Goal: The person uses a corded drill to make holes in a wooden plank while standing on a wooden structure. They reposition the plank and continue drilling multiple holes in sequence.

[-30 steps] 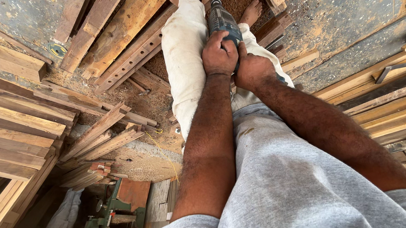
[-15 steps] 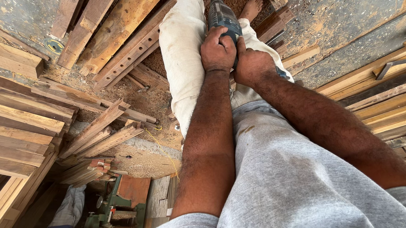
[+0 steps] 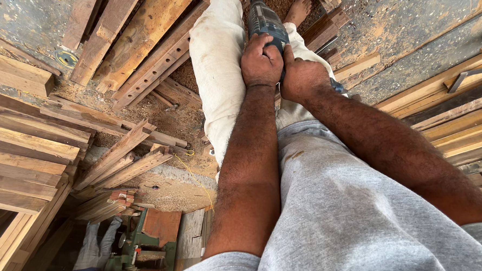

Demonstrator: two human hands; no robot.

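A dark blue-green power drill (image 3: 263, 18) points down and away from me, near the top middle of the view. My left hand (image 3: 260, 61) is wrapped over the back of its body. My right hand (image 3: 302, 77) grips it from the right side, pressed against the left hand. Both forearms run down from the grey shirt at the bottom. Under the drill are my cream trouser leg (image 3: 219, 71) and a bare foot (image 3: 299, 9) on sawdust. The drill's bit and what it touches are hidden.
Wooden planks lie all around: a long board with a row of holes (image 3: 154, 63), stacked planks (image 3: 30, 144) at left, more boards (image 3: 457, 120) at right. A green machine (image 3: 140, 248) stands at lower left. Sawdust covers the grey floor.
The drill and both hands sit slightly higher and farther right in the view than a second ago. Both grips are unchanged.
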